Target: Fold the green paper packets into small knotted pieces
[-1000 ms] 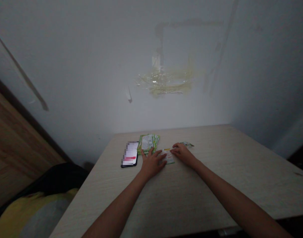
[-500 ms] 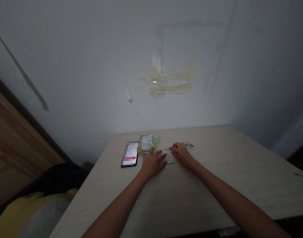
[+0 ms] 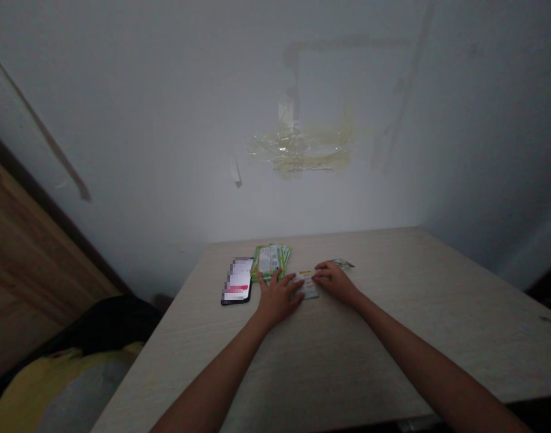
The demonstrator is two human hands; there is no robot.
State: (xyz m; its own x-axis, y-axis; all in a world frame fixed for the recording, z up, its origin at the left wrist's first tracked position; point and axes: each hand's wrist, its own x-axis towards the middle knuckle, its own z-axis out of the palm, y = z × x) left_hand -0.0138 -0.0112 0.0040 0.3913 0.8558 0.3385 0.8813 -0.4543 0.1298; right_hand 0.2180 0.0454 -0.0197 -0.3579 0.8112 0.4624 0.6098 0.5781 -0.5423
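A small printed card or leaflet (image 3: 308, 287), whitish with a yellow strip along its top, lies flat on the table between my hands. My left hand (image 3: 279, 298) rests with spread fingers, some of them on the card's left side and others at the lower edge of a stack of green and white packets (image 3: 267, 257). At the card's right edge, my right hand (image 3: 336, 284) has its fingers stretched out and touching it or the tabletop just beside it. Behind that hand a crumpled green packet (image 3: 344, 263) partly shows.
To the left of the packets lies a phone (image 3: 237, 288) with a lit, partly blurred screen. The pale wooden table (image 3: 329, 373) meets a wall (image 3: 176, 150) bearing old tape. Yellow and grey cloth (image 3: 72, 385) sits low at the left, near a wooden panel (image 3: 23, 276).
My right hand has shifted slightly right, off the card's yellow strip, which shows more fully. The left hand keeps its place on the card.
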